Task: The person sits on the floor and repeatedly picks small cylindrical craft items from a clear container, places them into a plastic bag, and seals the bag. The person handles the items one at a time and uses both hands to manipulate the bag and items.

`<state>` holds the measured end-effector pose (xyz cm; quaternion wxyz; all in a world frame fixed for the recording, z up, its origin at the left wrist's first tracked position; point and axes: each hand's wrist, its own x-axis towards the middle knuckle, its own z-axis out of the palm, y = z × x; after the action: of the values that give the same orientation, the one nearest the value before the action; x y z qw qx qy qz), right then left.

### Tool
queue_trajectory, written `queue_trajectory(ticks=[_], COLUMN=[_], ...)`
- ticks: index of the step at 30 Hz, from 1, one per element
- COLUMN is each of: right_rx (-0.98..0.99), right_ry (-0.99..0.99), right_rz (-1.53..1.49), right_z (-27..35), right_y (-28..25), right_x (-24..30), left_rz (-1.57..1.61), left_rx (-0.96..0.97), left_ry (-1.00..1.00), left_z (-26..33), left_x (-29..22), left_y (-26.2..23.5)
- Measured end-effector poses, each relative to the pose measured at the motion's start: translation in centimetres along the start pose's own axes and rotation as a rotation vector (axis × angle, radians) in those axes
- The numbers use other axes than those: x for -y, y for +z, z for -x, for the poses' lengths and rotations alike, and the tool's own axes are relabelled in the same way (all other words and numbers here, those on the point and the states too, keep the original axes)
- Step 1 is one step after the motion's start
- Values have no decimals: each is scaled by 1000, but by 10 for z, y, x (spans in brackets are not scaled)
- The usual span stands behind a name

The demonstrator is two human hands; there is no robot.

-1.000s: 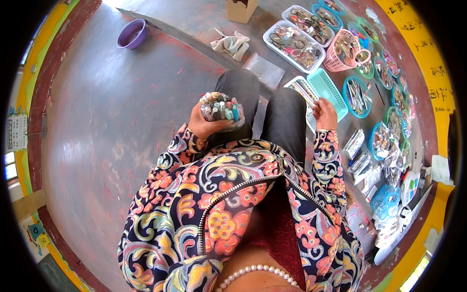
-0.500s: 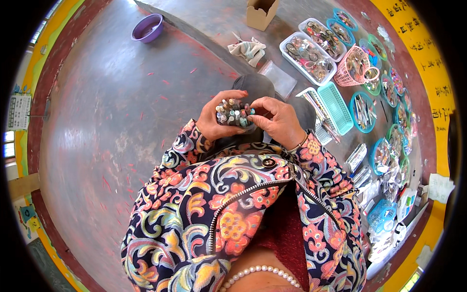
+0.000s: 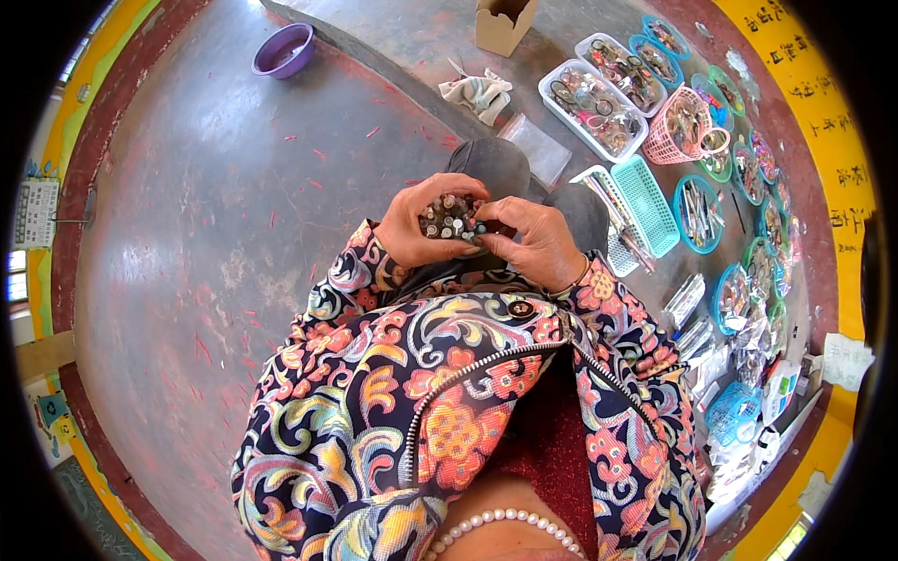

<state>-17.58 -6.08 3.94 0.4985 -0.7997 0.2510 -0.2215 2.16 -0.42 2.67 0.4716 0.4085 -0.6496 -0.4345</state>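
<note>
A tight bundle of what look like pens (image 3: pixel 450 219) stands end-up above my lap, its round tips white, brown, teal and reddish. My left hand (image 3: pixel 412 227) is wrapped around the bundle's left side, thumb and fingers curving toward each other. From the right, my right hand (image 3: pixel 538 240) closes its thumb and fingers against the bundle's right edge. The lower length of the pens is hidden behind my hands and sleeves.
Right of my knees lie a white tray with long pens (image 3: pixel 617 221), a teal basket (image 3: pixel 645 208) and a blue round basket of pens (image 3: pixel 698 215). White bins (image 3: pixel 591 114) and a pink basket (image 3: pixel 659 150) hold small goods. A purple basin (image 3: pixel 283 52) sits far left.
My right hand's fingers have shifted slightly and closed further over the bundle's right edge. The bundle has tilted a little, and its tips show less; my left hand stays wrapped around it.
</note>
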Motion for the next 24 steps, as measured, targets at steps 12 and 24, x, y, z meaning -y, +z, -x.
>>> queue_trajectory(ticks=[12, 24], right_rx=[-194, -586], right_ry=[-138, 128], right_rz=[-68, -1308], right_z=[9, 44], right_y=[-31, -70], right_x=[27, -60], left_rz=[101, 129], left_rx=[-49, -99], left_ry=[22, 42], left_z=[2, -1], left_x=[11, 11], left_y=[7, 13])
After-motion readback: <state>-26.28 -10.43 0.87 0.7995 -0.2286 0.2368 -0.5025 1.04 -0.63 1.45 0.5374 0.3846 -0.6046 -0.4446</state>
